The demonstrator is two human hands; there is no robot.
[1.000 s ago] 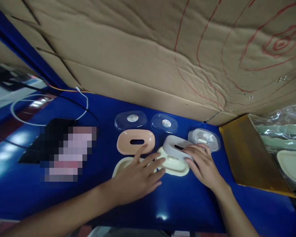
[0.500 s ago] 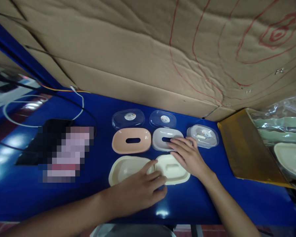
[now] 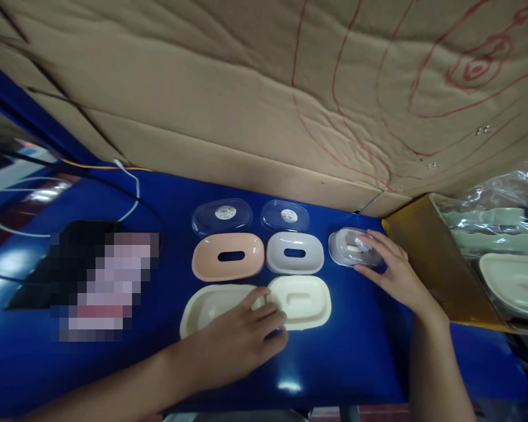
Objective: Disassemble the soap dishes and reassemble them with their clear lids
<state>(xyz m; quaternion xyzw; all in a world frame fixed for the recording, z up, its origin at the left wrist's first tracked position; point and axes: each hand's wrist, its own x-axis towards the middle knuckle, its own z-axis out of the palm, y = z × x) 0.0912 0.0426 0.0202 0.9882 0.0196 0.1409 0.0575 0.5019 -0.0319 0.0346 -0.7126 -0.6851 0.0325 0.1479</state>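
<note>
My right hand [image 3: 389, 266] is at the far right of the row, thumb and fingers around a small dish with a clear cover [image 3: 345, 249]; a round label and a pale bar-shaped piece show through it. My left hand [image 3: 257, 328] lies over the near row, fingers apart and bent, holding nothing. Its fingertips are at the edge of a cream oval tray [image 3: 308, 299] with a raised middle. Partly under the hand is a deeper cream oval dish [image 3: 198, 305]. Behind them sit a peach slotted dish [image 3: 205, 258] and a lavender slotted dish [image 3: 314, 258].
Two clear oval lids, a left lid [image 3: 202, 217] and a right lid [image 3: 270, 217], lie by the cardboard wall [image 3: 202, 105]. An open carton [image 3: 435, 264] with wrapped green pieces and a cream tray stands at right. A dark pad [image 3: 66, 252], a blurred-out object and cables occupy the left.
My right hand has moved right, from the lavender dish to the clear-covered dish. My left hand stays near the cream pieces. The view has shifted slightly.
</note>
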